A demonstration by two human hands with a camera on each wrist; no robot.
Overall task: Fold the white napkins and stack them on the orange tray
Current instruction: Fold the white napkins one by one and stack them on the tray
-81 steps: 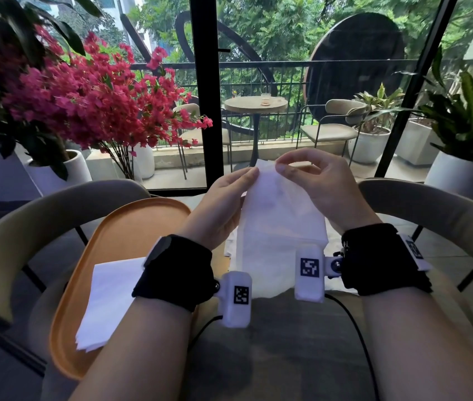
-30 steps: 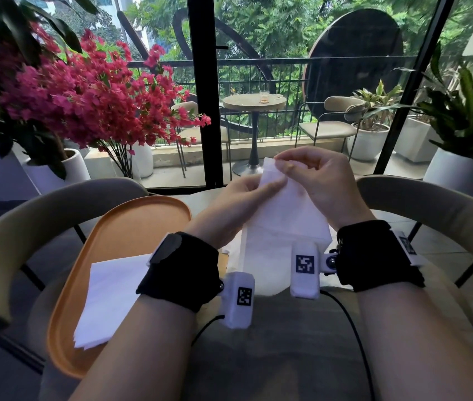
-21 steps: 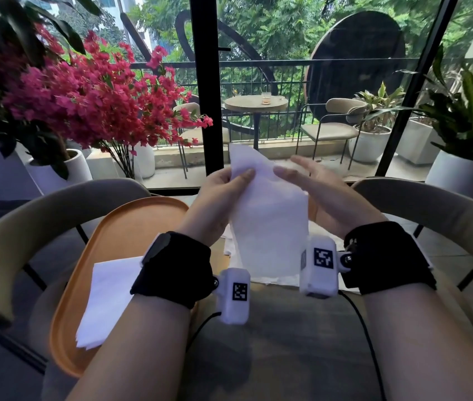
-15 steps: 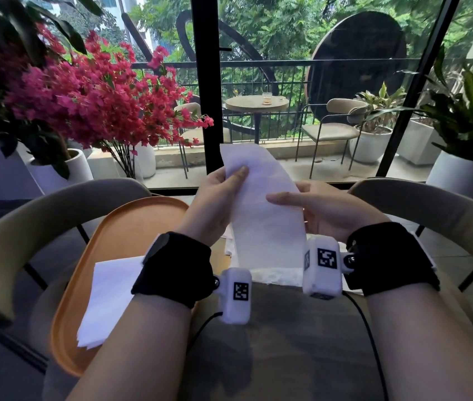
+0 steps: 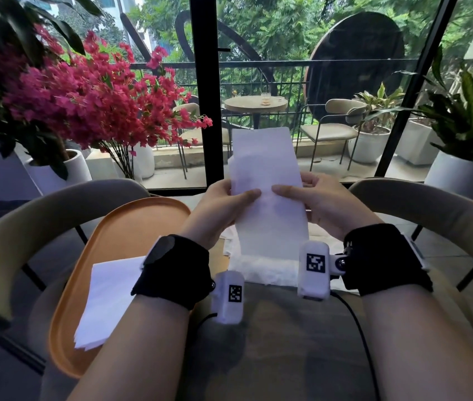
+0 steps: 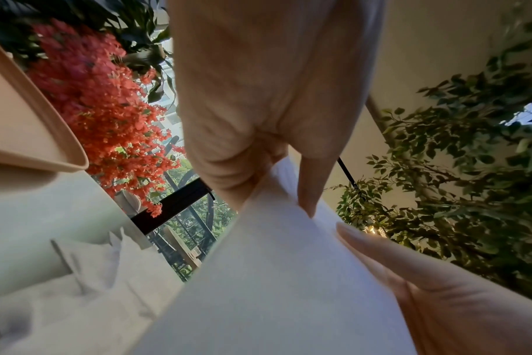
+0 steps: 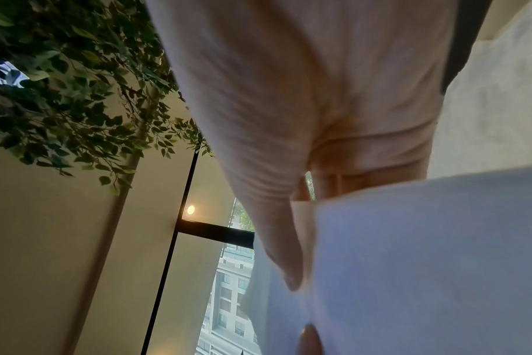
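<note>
A long white napkin point(image 5: 267, 180) stands upright in the air above the table, folded into a narrow strip. My left hand point(image 5: 223, 204) pinches its left edge at mid-height and my right hand point(image 5: 310, 198) pinches its right edge, thumbs on the near face. The left wrist view shows the napkin point(image 6: 274, 276) running out from under the left thumb; the right wrist view shows the napkin point(image 7: 410, 252) under the right thumb. An orange tray point(image 5: 131, 224) lies at the left with a stack of folded napkins point(image 5: 108, 296) on it. More unfolded napkins point(image 5: 267, 270) lie beneath my hands.
Two beige chair backs point(image 5: 41, 218) point(image 5: 432, 206) curve round the table's far side. A pot of pink flowers point(image 5: 85, 102) stands at the back left, a green plant in a white pot point(image 5: 460, 169) at the back right. A black cable point(image 5: 356, 328) runs from my right wrist.
The napkin has been raised upright and both hands have slid down from its top edge to its middle, one on each side.
</note>
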